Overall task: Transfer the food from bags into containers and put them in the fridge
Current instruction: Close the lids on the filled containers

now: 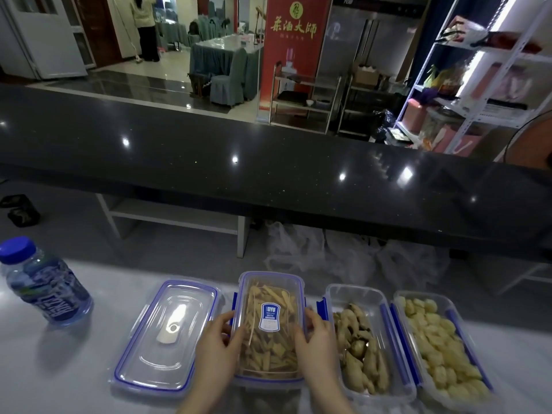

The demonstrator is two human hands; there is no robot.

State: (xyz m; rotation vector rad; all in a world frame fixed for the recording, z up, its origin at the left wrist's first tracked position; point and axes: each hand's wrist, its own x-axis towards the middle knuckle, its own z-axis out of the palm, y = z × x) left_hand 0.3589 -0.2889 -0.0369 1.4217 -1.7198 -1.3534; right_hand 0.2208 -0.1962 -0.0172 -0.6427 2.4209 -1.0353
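A clear container with blue clips (270, 286) sits in front of me, filled with yellow-orange food strips and covered by its labelled lid. My left hand (216, 351) presses on the lid's left edge and my right hand (316, 345) on its right edge. Right of it stands an uncovered container of brown pieces (363, 342). Further right is another uncovered container of pale yellow chunks (439, 345). A spare clear lid with blue trim (165, 339) lies flat on the left.
A water bottle with a blue cap (44, 282) stands at the left on the white table (74, 369). Crumpled clear plastic bags (328, 252) lie beyond the table's far edge. A black counter (268, 174) runs across behind. A steel fridge (370, 37) is far back.
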